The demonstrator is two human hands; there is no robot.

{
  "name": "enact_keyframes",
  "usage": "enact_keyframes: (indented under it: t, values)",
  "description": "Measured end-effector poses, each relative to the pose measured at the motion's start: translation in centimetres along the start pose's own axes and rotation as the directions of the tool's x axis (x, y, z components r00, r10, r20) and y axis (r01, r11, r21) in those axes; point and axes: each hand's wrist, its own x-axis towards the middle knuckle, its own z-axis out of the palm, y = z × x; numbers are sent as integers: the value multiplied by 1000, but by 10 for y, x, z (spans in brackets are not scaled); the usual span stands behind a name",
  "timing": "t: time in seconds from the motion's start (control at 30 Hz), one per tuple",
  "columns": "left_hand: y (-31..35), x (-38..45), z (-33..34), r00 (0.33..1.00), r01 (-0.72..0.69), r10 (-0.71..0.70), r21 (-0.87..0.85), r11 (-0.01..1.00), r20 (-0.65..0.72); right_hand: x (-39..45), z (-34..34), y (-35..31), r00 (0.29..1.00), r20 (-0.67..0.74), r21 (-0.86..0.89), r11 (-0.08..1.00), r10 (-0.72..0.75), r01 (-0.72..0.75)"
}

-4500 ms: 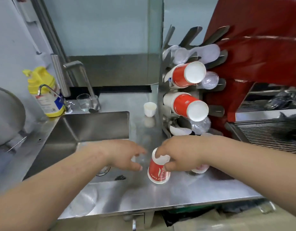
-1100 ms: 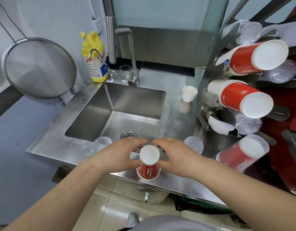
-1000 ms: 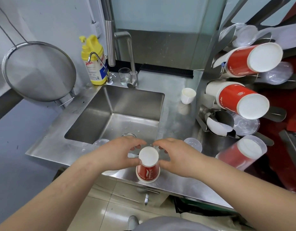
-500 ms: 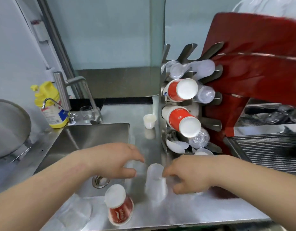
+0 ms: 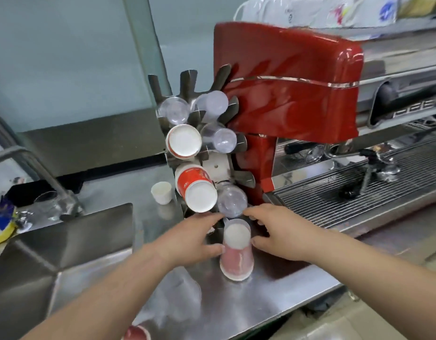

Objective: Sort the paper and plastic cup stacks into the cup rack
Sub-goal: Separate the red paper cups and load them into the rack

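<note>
Apparently the cup sorting is about midway. At the near edge, a red cup [image 5: 137,333] and a blurred clear cup [image 5: 177,298] sit apart on the surface [image 5: 268,300]. The left hand [image 5: 192,239] and right hand [image 5: 280,231] flank an upturned cup [image 5: 236,251] standing just before the rack [image 5: 217,165]. Both hands are loosely spread with thumbs at its sides, not yet gripping. Lifting and racking it looks to remain.

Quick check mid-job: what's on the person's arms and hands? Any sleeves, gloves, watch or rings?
Nothing worn shows. The left hand and right hand are ungloved, with no rings visible. The left forearm and right forearm are bare to the picture's edge: no sleeves, watch or bands.
</note>
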Motion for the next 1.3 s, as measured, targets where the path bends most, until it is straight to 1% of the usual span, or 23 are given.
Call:
enact_keyframes:
  t: [0.03, 0.1, 0.23, 0.37, 0.5, 0.67, 0.8, 0.93, 1.03, 1.13, 1.3]
  values:
    - [-1, 6, 6, 1000, 17, -17, -15, 1000, 4, -1, 8, 4, 1000, -20, 51, 998, 23, -22]
    - [-4, 15, 19, 998, 55, -54, -50, 997, 17, -1, 25, 9, 998, -64, 160, 987, 16, -5]
    - [-4, 26, 34, 999, 50, -51, -113, 992, -5, 2, 52, 11, 994, -96, 378, 926, 49, -9]
    - [-1, 30, 41, 995, 75, -87, -203, 976, -50, 5, 69, 15, 989, -94, 484, 874, 110, -51]
    - [3, 30, 43, 992, 87, -109, -266, 960, -67, 7, 76, 21, 987, -89, 504, 861, 134, -71]
    - [6, 25, 40, 987, 91, -128, -322, 942, -96, 9, 72, 27, 991, -68, 485, 872, 113, -66]
    - [9, 22, 38, 981, 104, -156, -360, 927, -117, 8, 73, 29, 991, -67, 544, 837, 117, -62]
    - [12, 19, 40, 971, 125, -198, -424, 897, -132, 3, 94, 34, 986, 6, 630, 765, 167, -133]
    - [14, 16, 44, 967, 141, -227, -496, 857, -118, -5, 117, 43, 976, 88, 630, 748, 199, -209]
    - [17, 12, 46, 961, 154, -254, -545, 824, -113, -14, 136, 48, 977, 122, 617, 757, 178, -215]
    - [20, 9, 51, 947, 185, -305, -605, 775, -102, -19, 151, 53, 978, 114, 649, 733, 173, -205]
